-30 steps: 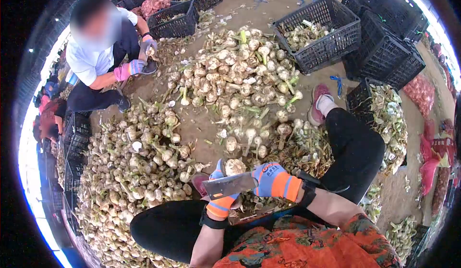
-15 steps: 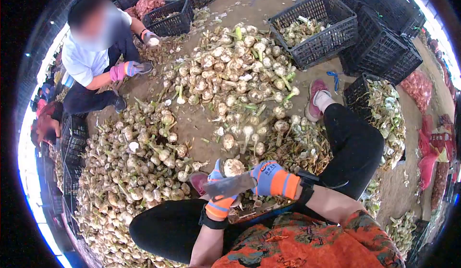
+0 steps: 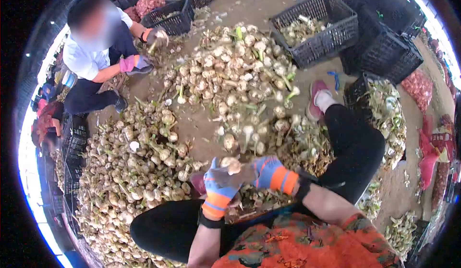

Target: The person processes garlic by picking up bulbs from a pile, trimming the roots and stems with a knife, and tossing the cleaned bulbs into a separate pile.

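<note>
My left hand, in a blue and orange glove, is closed around a garlic bulb, whose top shows above the fingers. My right hand, gloved the same way, grips a knife with a broad grey blade, blurred by motion. The blade reaches left across to the bulb, against or just over my left fingers. Which part of the bulb it touches is too blurred to tell. Beyond my hands, loose bulbs and cut stems lie on the ground, a single bulb nearest.
A large garlic heap lies left, another ahead. Trimmings lie by my right leg. Black crates stand at the upper right. A co-worker sits upper left, one gloved hand holding garlic. My legs are bent around the work spot.
The bulb and my left hand have shifted slightly, and the knife blade has swung up from below the bulb to beside it. The co-worker's hands have moved, one now lifting garlic with a stem.
</note>
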`<control>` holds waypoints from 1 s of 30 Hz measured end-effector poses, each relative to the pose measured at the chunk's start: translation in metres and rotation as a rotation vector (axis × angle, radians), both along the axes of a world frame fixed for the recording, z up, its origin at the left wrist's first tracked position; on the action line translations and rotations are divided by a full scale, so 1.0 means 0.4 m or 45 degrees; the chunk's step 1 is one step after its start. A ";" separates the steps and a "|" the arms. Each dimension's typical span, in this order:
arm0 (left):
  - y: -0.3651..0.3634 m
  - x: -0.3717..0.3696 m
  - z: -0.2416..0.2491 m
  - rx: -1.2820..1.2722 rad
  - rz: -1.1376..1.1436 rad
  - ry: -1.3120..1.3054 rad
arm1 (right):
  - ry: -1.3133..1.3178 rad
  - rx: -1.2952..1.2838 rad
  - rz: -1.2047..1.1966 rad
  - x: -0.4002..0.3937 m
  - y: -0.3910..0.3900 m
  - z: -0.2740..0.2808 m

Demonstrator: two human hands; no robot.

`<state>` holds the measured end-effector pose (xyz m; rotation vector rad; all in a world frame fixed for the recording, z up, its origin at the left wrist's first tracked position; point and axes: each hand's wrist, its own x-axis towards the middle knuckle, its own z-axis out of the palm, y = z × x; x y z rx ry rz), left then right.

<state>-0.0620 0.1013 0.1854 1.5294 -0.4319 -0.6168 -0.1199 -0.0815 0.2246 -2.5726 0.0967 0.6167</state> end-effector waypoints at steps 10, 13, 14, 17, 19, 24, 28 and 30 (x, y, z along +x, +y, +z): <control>-0.048 -0.033 0.210 0.391 0.018 -0.577 | -0.235 0.050 -0.062 0.028 -0.125 -0.139; -0.008 -0.022 0.168 0.176 0.031 -0.187 | -0.233 0.221 -0.699 0.025 -0.140 -0.209; -0.007 -0.005 0.188 -0.011 0.053 -0.015 | -0.327 0.831 -0.788 0.021 -0.110 -0.192; -0.003 0.042 0.108 -0.285 0.322 0.486 | -0.526 1.620 -0.755 -0.014 -0.036 -0.074; -0.030 0.042 0.134 -0.712 0.504 0.971 | -0.438 1.542 -0.680 -0.025 -0.014 -0.078; -0.077 0.014 0.186 -1.207 0.497 1.420 | -0.578 1.471 -0.386 -0.038 0.057 -0.055; -0.071 -0.006 0.175 -1.281 0.539 1.343 | -0.418 0.965 -0.453 -0.006 0.027 -0.177; -0.062 -0.001 0.208 -1.356 0.458 1.343 | -0.079 0.703 -0.736 -0.014 -0.044 -0.385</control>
